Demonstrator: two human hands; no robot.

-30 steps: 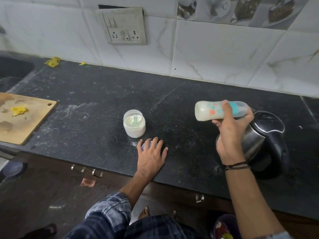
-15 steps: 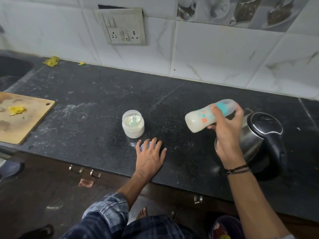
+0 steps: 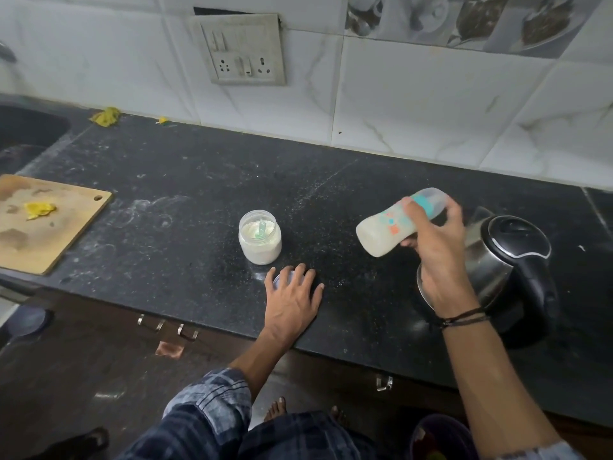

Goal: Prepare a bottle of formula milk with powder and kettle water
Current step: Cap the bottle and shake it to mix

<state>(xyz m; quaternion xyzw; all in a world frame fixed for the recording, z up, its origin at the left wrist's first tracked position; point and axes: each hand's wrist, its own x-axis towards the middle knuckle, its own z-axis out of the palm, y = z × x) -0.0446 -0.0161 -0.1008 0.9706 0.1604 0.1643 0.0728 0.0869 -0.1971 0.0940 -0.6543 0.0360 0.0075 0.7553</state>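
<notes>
While the fingers [image 3: 408,207] of the right hand [image 3: 438,260] curl round the upper half of the baby bottle [image 3: 384,232], the bottle hangs above the tabletop [image 3: 199,200], tipped so that its base points left and down and its capped top points up to the right. It holds a pale milky liquid. The hand grips it in front of the kettle [image 3: 510,257], which stands on the tabletop at the right with its lid down. The left hand [image 3: 292,298] lies flat on the tabletop near the front edge, fingers straight and spread, covering most of a round clear lid [image 3: 280,278]. Just behind that hand stands an open jar [image 3: 259,242] of white powder with a green scoop [image 3: 261,227] in it, well left of the bottle. Far left lies a wooden cutting board [image 3: 49,227] with a yellow scrap [image 3: 39,209] on it; a socket plate [image 3: 243,49] sits on the tiled wall behind.
</notes>
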